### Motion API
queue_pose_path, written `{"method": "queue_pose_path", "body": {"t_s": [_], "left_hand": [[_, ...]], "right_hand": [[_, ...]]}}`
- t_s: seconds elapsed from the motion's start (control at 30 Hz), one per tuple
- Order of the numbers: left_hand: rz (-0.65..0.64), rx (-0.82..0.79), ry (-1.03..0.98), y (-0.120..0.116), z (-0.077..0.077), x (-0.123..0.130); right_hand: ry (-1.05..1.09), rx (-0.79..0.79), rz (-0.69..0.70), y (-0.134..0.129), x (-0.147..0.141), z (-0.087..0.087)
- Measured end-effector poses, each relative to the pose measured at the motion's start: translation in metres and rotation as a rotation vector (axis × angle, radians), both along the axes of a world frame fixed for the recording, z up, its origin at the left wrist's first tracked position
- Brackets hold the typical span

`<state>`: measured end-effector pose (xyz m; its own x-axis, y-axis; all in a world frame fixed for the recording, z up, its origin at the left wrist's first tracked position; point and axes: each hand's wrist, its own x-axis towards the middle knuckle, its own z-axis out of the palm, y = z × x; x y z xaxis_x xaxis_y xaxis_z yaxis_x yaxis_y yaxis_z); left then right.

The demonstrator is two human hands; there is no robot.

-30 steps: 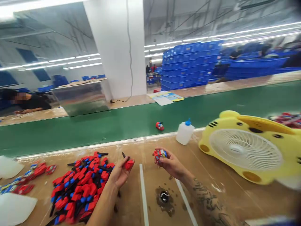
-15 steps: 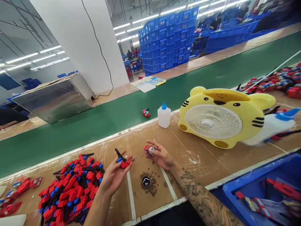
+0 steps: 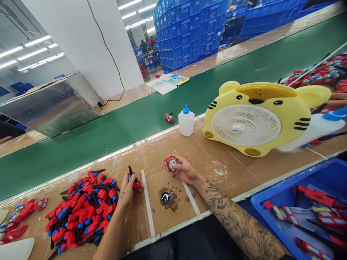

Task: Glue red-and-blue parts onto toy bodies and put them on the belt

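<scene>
In my left hand (image 3: 129, 187) is a small red and blue toy part (image 3: 135, 183) with a black rod pointing up, pinched between thumb and fingers. My right hand (image 3: 184, 170) grips a red, white and grey toy body (image 3: 170, 164) by its side. Between and below the hands, a small round cup of dark liquid (image 3: 165, 197) sits on the bench, with wet spots around it. Left of my left hand lies a heap of red and blue parts with black rods (image 3: 81, 213).
A white bottle with a blue nozzle (image 3: 186, 122) stands by the green conveyor belt (image 3: 114, 130), which carries one toy (image 3: 169, 117). A yellow tiger-faced fan (image 3: 252, 119) is at right, near a blue bin (image 3: 260, 206) of toy parts. Red toy pieces (image 3: 23, 220) lie far left.
My left hand has gone from an open palm under the rod part to a closed pinch on it. The right hand still holds the toy body, turned slightly. The view has shifted.
</scene>
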<state>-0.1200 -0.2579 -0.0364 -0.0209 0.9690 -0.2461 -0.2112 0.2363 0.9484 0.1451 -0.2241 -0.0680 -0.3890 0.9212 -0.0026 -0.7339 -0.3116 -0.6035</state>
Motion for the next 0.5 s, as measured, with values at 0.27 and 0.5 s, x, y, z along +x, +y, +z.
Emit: {"method": "queue_pose_path", "body": {"t_s": [0.27,0.5], "left_hand": [[-0.122,-0.139,-0.305,-0.021,0.004,-0.007],[-0.178,-0.141,-0.176,-0.033,0.009,-0.006]], "right_hand": [[0.026,-0.025,-0.013,0.002,0.0,-0.001],[0.016,-0.018,0.005,0.002,-0.001,0.0]]}}
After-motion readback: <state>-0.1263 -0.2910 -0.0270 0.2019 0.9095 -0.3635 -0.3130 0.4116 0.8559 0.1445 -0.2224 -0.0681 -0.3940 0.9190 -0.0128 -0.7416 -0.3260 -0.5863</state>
